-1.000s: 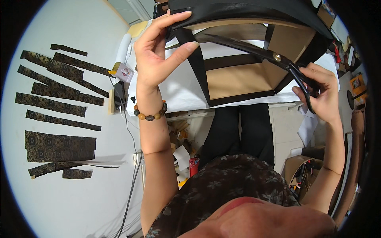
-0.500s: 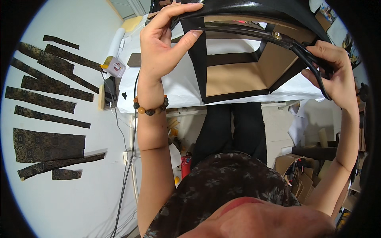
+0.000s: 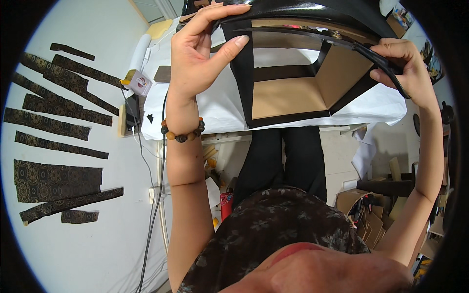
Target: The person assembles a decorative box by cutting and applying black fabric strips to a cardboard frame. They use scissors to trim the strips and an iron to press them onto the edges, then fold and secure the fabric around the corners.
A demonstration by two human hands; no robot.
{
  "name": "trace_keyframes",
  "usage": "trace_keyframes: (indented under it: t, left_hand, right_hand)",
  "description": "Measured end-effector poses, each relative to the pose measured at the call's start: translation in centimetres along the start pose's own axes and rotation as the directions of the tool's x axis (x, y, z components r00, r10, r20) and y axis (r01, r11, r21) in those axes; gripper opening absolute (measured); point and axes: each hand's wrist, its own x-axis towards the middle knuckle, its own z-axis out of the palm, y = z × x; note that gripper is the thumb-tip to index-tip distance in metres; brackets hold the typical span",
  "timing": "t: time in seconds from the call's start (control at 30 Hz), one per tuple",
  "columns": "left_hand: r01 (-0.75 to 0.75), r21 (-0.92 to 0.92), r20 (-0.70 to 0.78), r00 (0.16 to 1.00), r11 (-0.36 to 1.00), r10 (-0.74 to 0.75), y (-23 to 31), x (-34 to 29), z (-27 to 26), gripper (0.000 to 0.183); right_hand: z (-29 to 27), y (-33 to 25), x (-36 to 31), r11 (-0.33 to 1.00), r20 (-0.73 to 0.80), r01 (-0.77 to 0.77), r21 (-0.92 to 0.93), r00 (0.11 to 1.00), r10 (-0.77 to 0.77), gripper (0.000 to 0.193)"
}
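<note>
A box frame (image 3: 288,97) with black edges and tan inner panels stands on the white-covered table in front of me. Glossy black sheet material (image 3: 312,10) lies along its far upper side. My left hand (image 3: 200,58), a beaded bracelet at its wrist, grips the sheet at the box's left corner, fingers above and thumb below. My right hand (image 3: 403,68) is closed round the black handles of a pair of scissors (image 3: 359,46). Their blades point left along the sheet's near edge, toward my left thumb. The exact contact between blades and sheet is hard to make out.
Several dark patterned strips (image 3: 56,178) hang on the white wall at left. A small white container with a yellow top (image 3: 138,82), a grey block (image 3: 162,74) and cables (image 3: 159,195) are near the table's left edge. Cardboard pieces (image 3: 373,224) fill a box at lower right.
My right hand has moved up and slightly left with the scissors, and their handles have come closer together. My left hand keeps its hold at the corner.
</note>
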Motion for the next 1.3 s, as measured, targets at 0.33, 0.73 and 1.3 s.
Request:
trace_keyframes:
  t: [0.33, 0.73, 1.3]
  left_hand:
    - [0.036, -0.019, -0.003, 0.999, 0.999, -0.036, 0.3, -0.3, -0.2, 0.047]
    - [0.010, -0.069, 0.044, 0.999, 0.998, -0.007, 0.7, 0.1, -0.4, 0.043]
    - [0.252, 0.204, 0.102, 0.956, 0.946, -0.276, 3.7, 4.3, -1.3, 0.019]
  right_hand:
    - [0.0, -0.1, 0.1, 0.999, 0.018, 0.014, -0.034, 1.000, -0.013, 0.029]
    - [-1.5, 1.6, -2.8, 0.931, -0.064, 0.190, -0.311, 0.973, -0.220, 0.028]
    - [25.5, -1.6, -6.3, 0.777, -0.639, 0.246, 0.579, 0.729, 0.245, 0.040]
